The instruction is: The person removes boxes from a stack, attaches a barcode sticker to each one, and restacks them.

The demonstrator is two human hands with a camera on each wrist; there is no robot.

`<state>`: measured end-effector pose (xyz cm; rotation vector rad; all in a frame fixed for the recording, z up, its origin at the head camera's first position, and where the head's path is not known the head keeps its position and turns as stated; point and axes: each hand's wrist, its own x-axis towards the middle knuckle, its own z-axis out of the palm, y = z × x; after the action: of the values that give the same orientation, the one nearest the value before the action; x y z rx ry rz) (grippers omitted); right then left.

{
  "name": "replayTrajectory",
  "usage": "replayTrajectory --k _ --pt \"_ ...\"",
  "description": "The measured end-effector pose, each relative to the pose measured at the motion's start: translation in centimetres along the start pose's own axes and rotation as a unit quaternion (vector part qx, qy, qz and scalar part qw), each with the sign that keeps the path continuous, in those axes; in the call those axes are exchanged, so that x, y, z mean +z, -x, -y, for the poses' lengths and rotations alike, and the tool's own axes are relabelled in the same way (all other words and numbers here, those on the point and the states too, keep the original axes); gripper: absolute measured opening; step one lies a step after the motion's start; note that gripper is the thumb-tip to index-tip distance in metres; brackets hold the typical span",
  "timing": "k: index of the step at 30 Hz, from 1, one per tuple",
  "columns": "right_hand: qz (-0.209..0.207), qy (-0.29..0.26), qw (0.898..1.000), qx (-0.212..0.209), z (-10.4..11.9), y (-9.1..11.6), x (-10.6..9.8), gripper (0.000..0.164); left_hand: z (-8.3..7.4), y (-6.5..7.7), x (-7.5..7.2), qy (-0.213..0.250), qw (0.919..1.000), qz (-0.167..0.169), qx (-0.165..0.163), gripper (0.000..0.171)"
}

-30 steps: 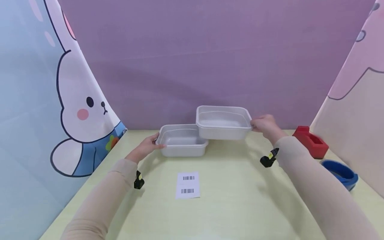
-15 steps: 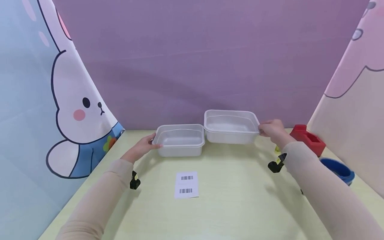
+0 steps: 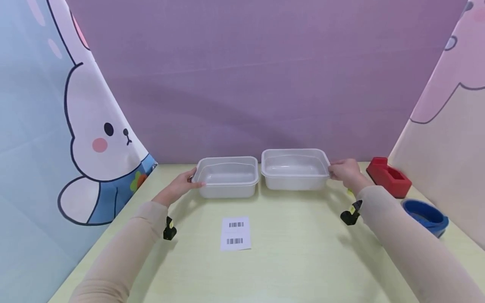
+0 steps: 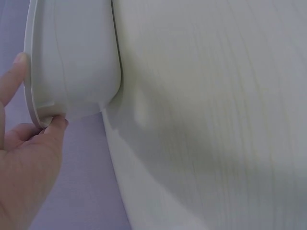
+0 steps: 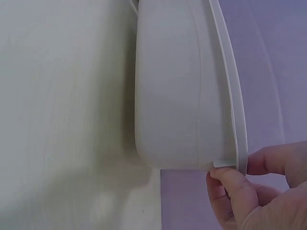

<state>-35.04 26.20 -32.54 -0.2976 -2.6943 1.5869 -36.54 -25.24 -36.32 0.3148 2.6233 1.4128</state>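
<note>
Both hands (image 3: 181, 184) (image 3: 345, 171) pinch white tubs (image 3: 227, 191) (image 3: 295, 182) between fingers (image 5: 237, 189); pale wood-grained table (image 3: 288, 252); purple wall (image 3: 265, 84) behind.

The beige-sleeved left arm (image 3: 121, 248) is slanting past the left side of the barcode sheet (image 3: 239, 230), its left hand (image 3: 177, 187) pinching beyond the sheet's far-left corner. The right arm (image 3: 411, 242) is slanting well right of the sheet, its right hand (image 3: 347, 171) pinching farther beyond, fingers bending.

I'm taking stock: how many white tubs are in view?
2: the left tub, gripped by the left hand, and, beside it, the right tub, gripped by the right hand.
</note>
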Motion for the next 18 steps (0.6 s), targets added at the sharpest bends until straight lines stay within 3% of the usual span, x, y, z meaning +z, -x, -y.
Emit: replayTrajectory --k 5,12,18 --pt "0.001 0.010 1.000 -0.010 -0.9 -0.5 0.1 0.049 -0.1 0.2 -0.1 -0.005 1.0000 0.006 0.005 0.094" --pt "0.004 -0.003 1.000 -0.005 -1.9 -1.2 0.2 0.049 0.2 0.3 -0.2 -0.006 0.9999 0.009 -0.003 0.091" --pt "0.009 0.053 0.998 -0.014 -1.9 -0.9 0.4 0.047 0.5 0.2 -0.2 0.001 1.0000 0.006 -0.005 0.092"
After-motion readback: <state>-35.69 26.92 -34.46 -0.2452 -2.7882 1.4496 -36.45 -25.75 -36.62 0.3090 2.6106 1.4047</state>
